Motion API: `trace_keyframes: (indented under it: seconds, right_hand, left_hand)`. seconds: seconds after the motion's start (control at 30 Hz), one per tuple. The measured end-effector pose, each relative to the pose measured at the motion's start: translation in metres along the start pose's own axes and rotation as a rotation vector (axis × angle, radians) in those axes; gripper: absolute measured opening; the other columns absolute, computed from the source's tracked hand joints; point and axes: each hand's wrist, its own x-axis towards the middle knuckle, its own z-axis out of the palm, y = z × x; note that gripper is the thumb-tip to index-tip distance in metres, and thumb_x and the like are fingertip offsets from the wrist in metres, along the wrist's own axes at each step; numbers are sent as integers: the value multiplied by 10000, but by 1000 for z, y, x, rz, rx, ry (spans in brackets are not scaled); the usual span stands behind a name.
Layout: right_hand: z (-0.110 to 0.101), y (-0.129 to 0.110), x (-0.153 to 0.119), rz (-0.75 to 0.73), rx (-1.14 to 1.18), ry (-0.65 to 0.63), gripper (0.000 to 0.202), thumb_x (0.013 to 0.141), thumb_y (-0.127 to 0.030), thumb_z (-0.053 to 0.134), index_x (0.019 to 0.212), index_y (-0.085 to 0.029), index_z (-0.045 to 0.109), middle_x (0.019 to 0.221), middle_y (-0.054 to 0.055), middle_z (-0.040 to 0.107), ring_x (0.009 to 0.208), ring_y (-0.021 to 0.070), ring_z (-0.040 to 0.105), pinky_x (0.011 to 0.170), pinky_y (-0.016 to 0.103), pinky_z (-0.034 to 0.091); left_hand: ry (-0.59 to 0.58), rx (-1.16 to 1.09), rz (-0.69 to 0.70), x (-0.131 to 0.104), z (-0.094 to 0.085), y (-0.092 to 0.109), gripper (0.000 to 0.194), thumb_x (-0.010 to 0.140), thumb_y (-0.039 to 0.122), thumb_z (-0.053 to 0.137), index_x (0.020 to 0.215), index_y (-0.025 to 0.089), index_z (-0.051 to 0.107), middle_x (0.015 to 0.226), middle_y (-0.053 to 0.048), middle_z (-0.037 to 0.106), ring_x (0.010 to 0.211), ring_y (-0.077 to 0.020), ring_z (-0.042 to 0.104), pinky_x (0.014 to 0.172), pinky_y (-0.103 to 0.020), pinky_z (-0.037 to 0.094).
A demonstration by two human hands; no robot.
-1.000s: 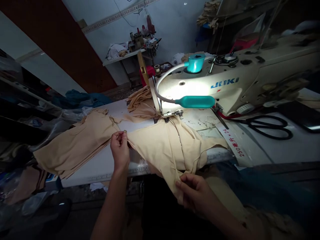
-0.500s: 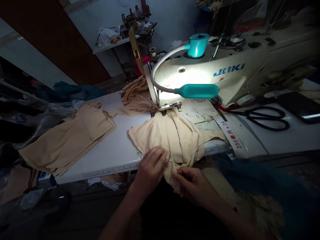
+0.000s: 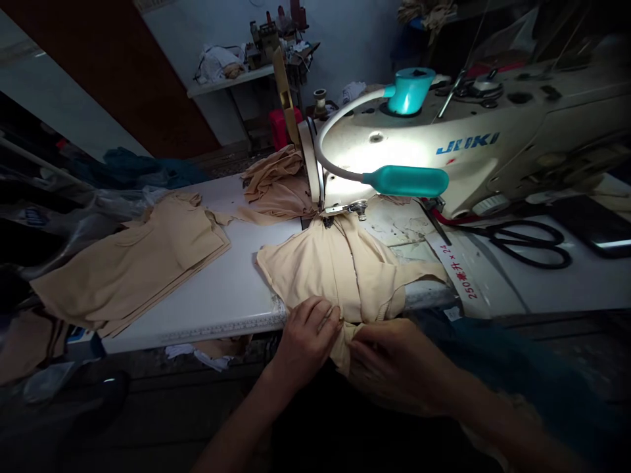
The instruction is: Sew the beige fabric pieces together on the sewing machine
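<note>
A beige garment (image 3: 315, 266) lies under the presser foot of the sewing machine (image 3: 394, 144) and hangs over the table's front edge. My left hand (image 3: 310, 332) has its fingers bent and pressed on the garment near that edge, pinching the cloth. Just to the right, my right hand (image 3: 389, 358) is closed on the lower part of the same garment; its fingertips are partly hidden behind the hand. A lit turquoise lamp (image 3: 409, 180) on a bent neck shines on the machine's body.
A stack of beige cut pieces (image 3: 142, 263) lies on the table's left. More brown cloth (image 3: 279, 180) is heaped behind the needle. Black scissors (image 3: 532, 243) and a dark flat object (image 3: 596, 220) lie at the right. A second machine (image 3: 266, 43) stands by the wall.
My right hand has turned over and moved up and right, its back now covering more of the cloth. My left hand has shifted slightly down and right. The view has moved a little.
</note>
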Motion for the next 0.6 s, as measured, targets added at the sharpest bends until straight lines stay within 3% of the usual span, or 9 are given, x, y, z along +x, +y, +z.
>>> trace_keyframes:
  seconds: [0.1,0.17,0.27,0.43,0.6]
  right_hand:
    - [-20,4,11,-197,-231,193,245,1081,-220,530,1091,-206,775,988,89,751,877,223,670,774,325,462]
    - [-27,10,21,-327,-358,238,263,1067,-192,553,1242,-203,749,1150,126,737,1025,270,660,885,380,503]
    - [-29,19,31,-435,-449,190,330,1050,-263,638,1369,-203,693,1322,146,699,1198,315,628,1004,456,526]
    - [-25,31,31,-490,-543,172,477,1019,-323,700,1482,-233,632,1537,137,620,1389,341,563,1050,480,544]
    - [-25,39,29,-545,-609,187,498,1069,-391,627,1540,-234,590,1614,99,580,1470,326,532,1057,459,526]
  left_hand:
    - [-29,1,32,0,0,-3,282,1079,202,604,1354,187,668,1287,-129,752,1222,-303,667,1000,-470,591]
    - [-41,-6,41,1,-2,-4,283,1071,194,608,1346,183,672,1299,-128,750,1224,-304,667,999,-469,590]
    - [-90,-49,28,4,-8,-5,276,1061,214,614,1328,185,679,1296,-132,744,1221,-306,667,994,-467,591]
    - [-130,-190,-29,19,-21,-16,237,1044,288,636,1263,219,694,1203,-119,751,1175,-285,685,1006,-460,599]
    - [-103,-100,-25,52,-13,-49,396,1107,239,522,1492,169,586,1509,-155,644,1446,-269,577,1193,-445,518]
